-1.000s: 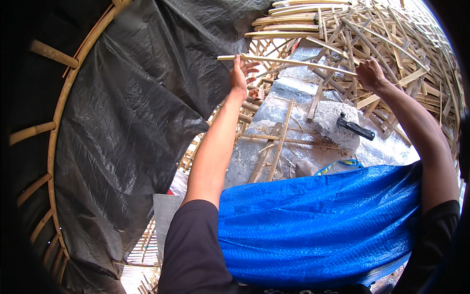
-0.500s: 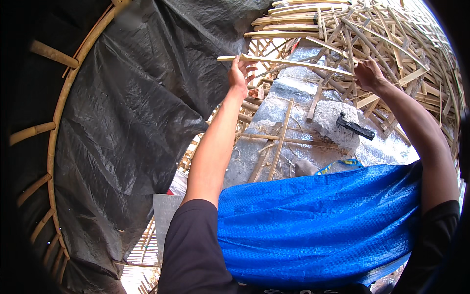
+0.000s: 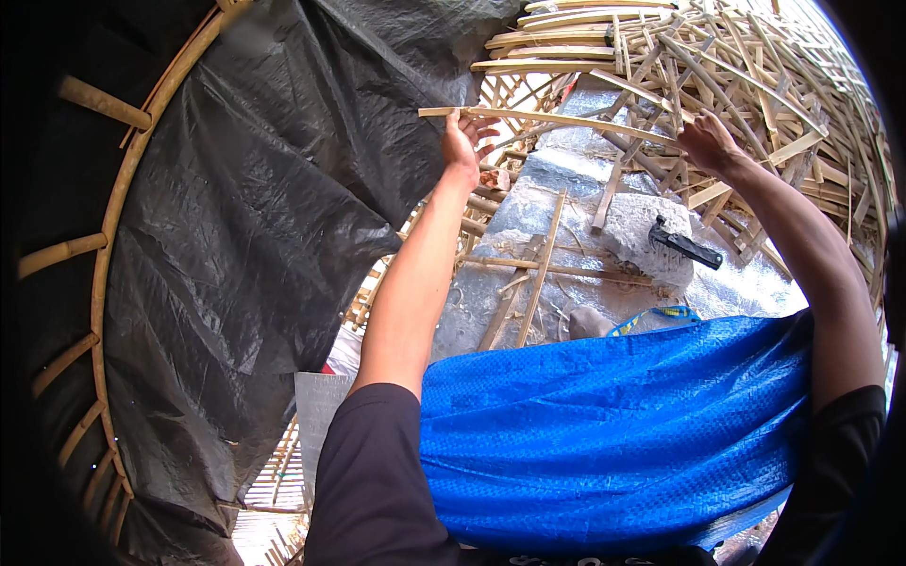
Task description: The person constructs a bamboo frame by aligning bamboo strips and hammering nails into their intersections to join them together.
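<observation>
A long, pale bamboo strip (image 3: 566, 120) is held out in front of me, running nearly level from hand to hand with a slight drop toward the right. My left hand (image 3: 464, 146) grips it near its left end, the thumb on the strip and the other fingers partly spread below it. Wrapped round the right end, the fingers of my right hand (image 3: 708, 143) are closed, and they hide the strip's tip. Below and between my arms, a black-handled tool (image 3: 686, 245) lies on a rough, pale stone block (image 3: 649, 226).
A large heap of split bamboo strips (image 3: 793, 104) fills the far right. Blue woven sheeting (image 3: 613, 424) covers the area just before me. Loose strips (image 3: 543, 269) lie on silvery sheeting (image 3: 562, 179). Black plastic sheeting (image 3: 245, 208) hangs at left beside a curved bamboo frame (image 3: 106, 226).
The strip has turned slightly in my hands, showing less of its pale face. My right hand has shifted a little to the left; my left hand is almost still.
</observation>
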The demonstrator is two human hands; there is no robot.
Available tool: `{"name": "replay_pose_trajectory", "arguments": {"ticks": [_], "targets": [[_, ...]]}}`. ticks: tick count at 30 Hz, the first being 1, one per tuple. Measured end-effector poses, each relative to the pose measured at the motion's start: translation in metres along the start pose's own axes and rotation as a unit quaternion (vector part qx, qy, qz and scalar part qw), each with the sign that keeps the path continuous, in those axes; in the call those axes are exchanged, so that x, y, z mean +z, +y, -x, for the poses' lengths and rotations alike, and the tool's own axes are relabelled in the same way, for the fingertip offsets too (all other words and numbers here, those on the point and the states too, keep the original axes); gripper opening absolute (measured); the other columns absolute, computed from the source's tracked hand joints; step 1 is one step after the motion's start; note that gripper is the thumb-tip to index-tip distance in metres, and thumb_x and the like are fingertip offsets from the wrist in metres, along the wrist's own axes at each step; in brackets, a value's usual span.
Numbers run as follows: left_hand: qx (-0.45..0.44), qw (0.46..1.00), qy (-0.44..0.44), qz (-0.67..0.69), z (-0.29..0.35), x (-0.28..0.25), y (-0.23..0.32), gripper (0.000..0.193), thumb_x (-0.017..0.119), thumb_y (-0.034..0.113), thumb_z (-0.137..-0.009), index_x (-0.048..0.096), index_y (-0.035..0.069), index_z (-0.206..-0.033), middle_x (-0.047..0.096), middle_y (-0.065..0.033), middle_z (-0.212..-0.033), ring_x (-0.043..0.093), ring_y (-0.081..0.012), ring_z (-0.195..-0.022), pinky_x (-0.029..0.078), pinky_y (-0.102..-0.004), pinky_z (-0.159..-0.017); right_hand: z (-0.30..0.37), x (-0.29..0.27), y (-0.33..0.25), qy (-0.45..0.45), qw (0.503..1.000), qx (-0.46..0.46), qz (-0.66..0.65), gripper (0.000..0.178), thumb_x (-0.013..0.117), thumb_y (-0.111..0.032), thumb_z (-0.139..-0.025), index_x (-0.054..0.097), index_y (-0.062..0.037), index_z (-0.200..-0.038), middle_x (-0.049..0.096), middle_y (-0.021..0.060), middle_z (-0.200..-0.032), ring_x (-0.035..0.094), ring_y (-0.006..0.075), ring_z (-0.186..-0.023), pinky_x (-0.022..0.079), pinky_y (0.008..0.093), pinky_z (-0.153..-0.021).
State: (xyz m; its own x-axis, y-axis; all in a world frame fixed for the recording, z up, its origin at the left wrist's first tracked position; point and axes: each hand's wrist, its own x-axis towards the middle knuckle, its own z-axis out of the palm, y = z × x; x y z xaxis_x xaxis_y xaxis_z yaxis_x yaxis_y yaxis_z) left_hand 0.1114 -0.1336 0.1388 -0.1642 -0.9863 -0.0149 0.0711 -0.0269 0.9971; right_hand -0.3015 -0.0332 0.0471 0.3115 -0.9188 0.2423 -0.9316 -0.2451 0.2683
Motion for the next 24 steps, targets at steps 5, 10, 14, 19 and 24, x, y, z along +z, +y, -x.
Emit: {"name": "replay_pose_trajectory", "arguments": {"ticks": [5,10,14,19,24], "targets": [[-0.003,0.999,0.017,-0.039,0.005,0.001,0.004,0.054,0.034,0.056,-0.097,0.061,0.012,-0.115,0.070,-0.0041,-0.099,0.060,-0.0136,-0.086,0.042,-0.0331,-0.072,0.000,0.006,-0.004,-0.015,1.000,0.006,0.004,0.021,0.079,-0.025,-0.070,0.069,-0.0105,-0.082,0.064,0.0078,-0.077,0.064,0.0255,-0.085,0.044,0.0380,-0.083],[0.013,0.999,0.014,-0.035,0.004,0.002,0.003,0.048,0.039,0.055,-0.097,0.058,0.011,-0.105,0.072,-0.0066,-0.092,0.063,-0.0132,-0.079,0.044,-0.0306,-0.068,0.003,0.014,-0.001,0.002,1.000,0.012,0.004,0.021,0.078,-0.021,-0.071,0.068,-0.0120,-0.087,0.064,0.0065,-0.082,0.062,0.0228,-0.089,0.044,0.0349,-0.082],[0.011,0.999,0.001,-0.031,0.001,0.006,0.000,0.051,0.041,0.056,-0.096,0.062,0.012,-0.110,0.071,-0.0041,-0.096,0.061,-0.0131,-0.084,0.043,-0.0312,-0.069,0.003,0.017,0.007,-0.049,0.999,0.024,0.004,0.035,0.079,-0.033,-0.070,0.063,-0.0082,-0.089,0.061,0.0107,-0.084,0.060,0.0283,-0.092,0.040,0.0422,-0.097],[0.020,0.997,0.016,-0.073,0.004,-0.004,0.002,0.049,0.045,0.055,-0.095,0.061,0.010,-0.106,0.071,-0.0054,-0.095,0.063,-0.0129,-0.084,0.045,-0.0303,-0.067,-0.012,0.031,-0.002,-0.038,0.985,0.086,-0.146,0.033,0.080,-0.033,-0.069,0.064,-0.0066,-0.082,0.062,0.0112,-0.077,0.061,0.0295,-0.085,0.043,0.0422,-0.093],[0.023,0.997,0.014,-0.072,0.004,0.004,0.001,0.047,0.048,0.053,-0.095,0.063,0.009,-0.102,0.071,-0.0059,-0.095,0.063,-0.0120,-0.083,0.047,-0.0283,-0.065,-0.002,0.008,0.000,-0.054,0.998,0.029,0.007,0.027,0.079,-0.028,-0.069,0.065,-0.0064,-0.077,0.063,0.0109,-0.072,0.062,0.0289,-0.079,0.046,0.0402,-0.082]]}}
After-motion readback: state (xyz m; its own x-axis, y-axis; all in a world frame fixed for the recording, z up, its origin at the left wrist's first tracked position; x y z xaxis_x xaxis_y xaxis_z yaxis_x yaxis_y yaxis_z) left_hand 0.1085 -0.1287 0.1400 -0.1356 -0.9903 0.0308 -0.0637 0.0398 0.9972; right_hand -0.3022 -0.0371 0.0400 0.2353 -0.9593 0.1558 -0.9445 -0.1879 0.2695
